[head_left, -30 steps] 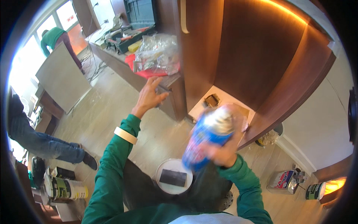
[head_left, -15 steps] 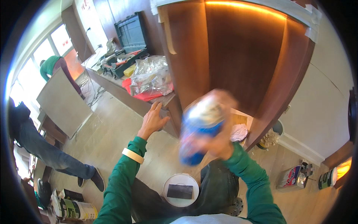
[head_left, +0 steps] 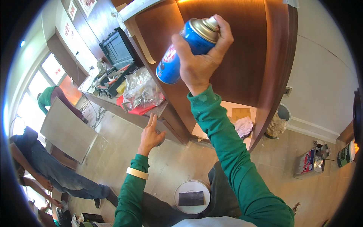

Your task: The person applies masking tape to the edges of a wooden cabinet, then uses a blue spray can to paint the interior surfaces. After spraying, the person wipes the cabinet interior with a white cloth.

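Observation:
A blue spray can (head_left: 169,65) with a gold-coloured top is gripped in my right hand (head_left: 202,62). The index finger lies on its nozzle, and the can tilts with its base toward the lower left. It is raised in front of the open brown wooden cabinet (head_left: 236,56), which has a glowing light strip along the top. My left hand (head_left: 150,138) is held out empty, fingers stretched and apart, close to the corner of the low wooden ledge (head_left: 160,109). Whether its fingertips touch that ledge I cannot tell.
A dark sheet (head_left: 191,198) lies on a white bucket lid (head_left: 181,190) between my legs. Clear plastic bags (head_left: 141,89) and an open toolbox (head_left: 117,51) sit on the ledge. A pink cloth (head_left: 243,126) is in the cabinet. Tins (head_left: 312,162) stand right; co-workers (head_left: 56,166) are left.
My right hand has lifted the spray can from low in front of me up toward the cabinet's upper part. My left hand stays stretched out by the ledge. The view has shifted right.

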A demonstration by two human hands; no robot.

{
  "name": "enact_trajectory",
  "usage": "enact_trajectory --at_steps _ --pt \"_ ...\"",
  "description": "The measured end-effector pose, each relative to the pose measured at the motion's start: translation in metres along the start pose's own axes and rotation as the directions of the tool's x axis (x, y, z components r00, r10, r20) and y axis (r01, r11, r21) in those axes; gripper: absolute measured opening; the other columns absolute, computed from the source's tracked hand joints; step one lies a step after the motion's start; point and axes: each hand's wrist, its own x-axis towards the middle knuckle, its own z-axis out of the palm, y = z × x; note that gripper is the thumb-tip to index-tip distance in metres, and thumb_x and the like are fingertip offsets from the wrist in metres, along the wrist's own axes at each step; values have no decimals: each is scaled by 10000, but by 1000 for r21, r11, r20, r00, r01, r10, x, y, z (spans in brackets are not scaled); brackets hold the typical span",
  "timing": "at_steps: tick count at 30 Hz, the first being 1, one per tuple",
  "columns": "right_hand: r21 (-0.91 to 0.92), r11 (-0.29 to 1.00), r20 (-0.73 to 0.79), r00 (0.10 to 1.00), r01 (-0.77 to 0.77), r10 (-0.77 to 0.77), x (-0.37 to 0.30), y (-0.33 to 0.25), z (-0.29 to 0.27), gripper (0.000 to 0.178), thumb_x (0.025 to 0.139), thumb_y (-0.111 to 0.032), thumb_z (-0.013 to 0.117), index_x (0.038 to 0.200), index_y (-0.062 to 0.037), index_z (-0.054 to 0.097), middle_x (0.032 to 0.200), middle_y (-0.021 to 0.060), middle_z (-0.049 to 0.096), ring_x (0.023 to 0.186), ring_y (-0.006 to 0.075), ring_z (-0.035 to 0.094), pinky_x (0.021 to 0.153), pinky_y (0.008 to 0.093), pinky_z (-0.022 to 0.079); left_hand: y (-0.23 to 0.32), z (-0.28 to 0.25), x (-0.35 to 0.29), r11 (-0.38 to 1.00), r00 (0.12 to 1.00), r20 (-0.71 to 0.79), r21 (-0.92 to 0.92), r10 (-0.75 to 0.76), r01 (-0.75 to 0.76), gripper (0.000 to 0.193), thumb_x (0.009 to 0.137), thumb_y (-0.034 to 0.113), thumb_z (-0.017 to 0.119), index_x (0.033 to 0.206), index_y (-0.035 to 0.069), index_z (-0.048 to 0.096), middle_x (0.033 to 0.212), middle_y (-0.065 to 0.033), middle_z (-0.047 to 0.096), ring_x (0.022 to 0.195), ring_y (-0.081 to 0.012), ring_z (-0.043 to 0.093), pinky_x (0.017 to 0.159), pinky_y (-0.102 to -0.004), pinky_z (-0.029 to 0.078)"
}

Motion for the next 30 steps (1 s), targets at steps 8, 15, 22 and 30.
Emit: enact_trajectory --at_steps 8,15,22,30 --pt "7 999 -86 995 53 -52 0 19 28 742 698 -150 807 1331 -99 422 1113 106 549 951 195 616 807 321 548 -15 -1 0 999 999 -17 14 44 -44 874 688 275 755 1448 17 409 1538 -190 334 712 -293 690 749 -389 552" --pt "-71 996 -1 999 51 -51 -21 39 44 689 692 -133 790 1294 -88 459 1134 118 566 944 242 610 833 369 524 -7 -4 1 1000 1000 16 -10 -1 2 879 680 261 751 1452 24 405 1538 -180 341 717 -293 693 749 -387 556" --pt "8 1000 -59 998 19 -18 -13 31 32 730 687 -95 797 1314 -115 425 1125 95 531 929 209 607 829 355 534 -1 -7 1 1000 999 35 -3 -17 17 882 670 252 746 1451 21 408 1535 -195 337 727 -292 698 745 -383 559" --pt "48 992 -183 977 117 -106 4 27 15 808 716 -119 806 1356 -103 314 1128 91 474 924 187 573 829 340 528 3 -8 3 999 996 71 -25 -47 48 951 649 248 786 1470 14 367 1543 -198 320 798 -321 683 777 -387 543"
